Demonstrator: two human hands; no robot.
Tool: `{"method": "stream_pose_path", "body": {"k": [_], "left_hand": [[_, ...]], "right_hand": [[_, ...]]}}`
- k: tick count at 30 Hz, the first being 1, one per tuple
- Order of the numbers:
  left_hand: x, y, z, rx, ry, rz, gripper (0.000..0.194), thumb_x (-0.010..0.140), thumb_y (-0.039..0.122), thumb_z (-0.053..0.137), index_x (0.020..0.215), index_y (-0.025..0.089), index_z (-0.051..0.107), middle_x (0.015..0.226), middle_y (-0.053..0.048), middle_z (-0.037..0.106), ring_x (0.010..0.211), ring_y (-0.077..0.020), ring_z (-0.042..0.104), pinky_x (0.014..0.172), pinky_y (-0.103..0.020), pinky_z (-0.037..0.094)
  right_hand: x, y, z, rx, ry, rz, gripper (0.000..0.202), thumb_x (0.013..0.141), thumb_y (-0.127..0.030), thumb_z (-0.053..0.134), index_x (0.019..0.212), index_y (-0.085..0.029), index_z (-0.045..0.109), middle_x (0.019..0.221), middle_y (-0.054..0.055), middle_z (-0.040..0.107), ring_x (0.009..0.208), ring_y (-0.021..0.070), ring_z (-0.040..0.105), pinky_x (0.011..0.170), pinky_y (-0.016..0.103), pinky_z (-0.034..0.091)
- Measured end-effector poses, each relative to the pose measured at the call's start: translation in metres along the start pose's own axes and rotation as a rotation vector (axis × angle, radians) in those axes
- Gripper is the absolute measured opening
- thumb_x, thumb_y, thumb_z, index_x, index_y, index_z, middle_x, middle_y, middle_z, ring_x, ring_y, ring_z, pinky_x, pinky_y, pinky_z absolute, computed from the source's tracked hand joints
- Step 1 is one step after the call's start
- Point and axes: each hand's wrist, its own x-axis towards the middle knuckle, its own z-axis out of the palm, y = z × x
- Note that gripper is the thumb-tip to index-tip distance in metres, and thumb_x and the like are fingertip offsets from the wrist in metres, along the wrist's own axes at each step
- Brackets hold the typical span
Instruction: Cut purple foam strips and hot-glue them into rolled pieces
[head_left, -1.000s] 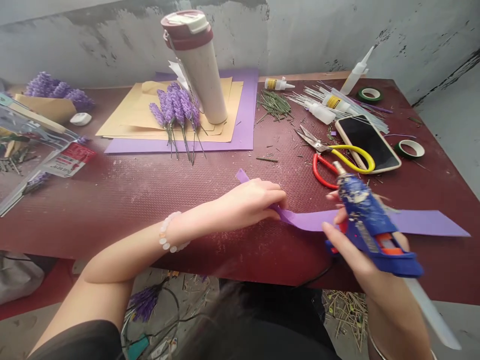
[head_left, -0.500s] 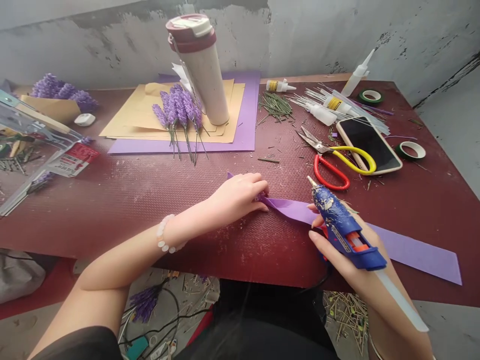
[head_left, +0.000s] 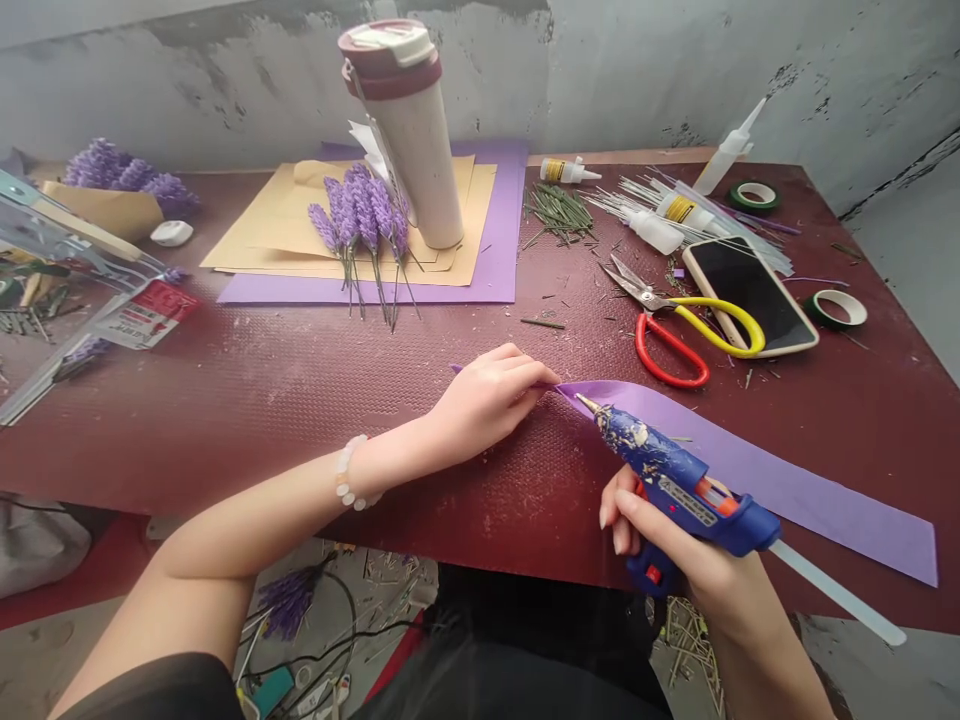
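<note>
The purple strip (head_left: 757, 480) lies flat on the tabletop (head_left: 225, 400), running from the left hand (head_left: 491, 395) out past the right hand (head_left: 675, 545); its near end is pinched under the left fingers, which are drawn together on it; the right hand is wrapped around a blue glue gun (head_left: 675, 478), forefinger along the trigger side, the nozzle touching or just above the strip beside the left fingertips; I judge the step to be gluing the strip's end, and the next move calls for a small bead laid with the nozzle kept off the fingers; beyond the right hand lie scissors (head_left: 675, 335) and a phone (head_left: 750, 295), with small glue bottles (head_left: 656, 230) further off, contents not visible; beyond the left hand stands a closed tumbler (head_left: 409, 135), contents hidden, with lavender stems (head_left: 364, 225) at its foot.
</note>
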Motion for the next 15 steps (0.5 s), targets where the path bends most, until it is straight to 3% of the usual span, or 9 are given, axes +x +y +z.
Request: {"method": "stream_pose_path", "body": {"k": [6, 10, 15], "left_hand": [[0.0001, 0.0047, 0.0016, 0.012, -0.043, -0.094, 0.014, 0.095, 0.016, 0.059, 0.104, 0.018, 0.071, 0.089, -0.004, 0.076, 0.082, -0.0178, 0.062, 0.082, -0.032, 0.046], [0.0010, 0.0038, 0.0021, 0.008, -0.043, -0.080, 0.013, 0.097, 0.027, 0.063, 0.095, 0.018, 0.073, 0.083, -0.002, 0.076, 0.080, -0.0169, 0.063, 0.079, -0.030, 0.045], [-0.0012, 0.0022, 0.0043, -0.038, 0.016, -0.050, 0.014, 0.098, 0.024, 0.064, 0.097, 0.018, 0.076, 0.085, -0.003, 0.079, 0.079, -0.0151, 0.069, 0.075, -0.027, 0.050]], "right_hand": [[0.0020, 0.0051, 0.0052, 0.125, -0.005, 0.049, 0.035, 0.092, -0.046, 0.067, 0.068, -0.020, 0.067, 0.057, 0.001, 0.063, 0.049, 0.0139, 0.058, 0.051, 0.026, 0.050], [0.0065, 0.0065, 0.0056, 0.150, -0.030, 0.060, 0.036, 0.091, -0.047, 0.068, 0.068, -0.020, 0.067, 0.056, 0.001, 0.063, 0.048, 0.0134, 0.058, 0.050, 0.025, 0.049], [0.0079, 0.0083, 0.0059, 0.139, -0.049, 0.048, 0.037, 0.092, -0.046, 0.067, 0.067, -0.020, 0.067, 0.055, 0.001, 0.063, 0.048, 0.0133, 0.058, 0.051, 0.025, 0.049]]}}
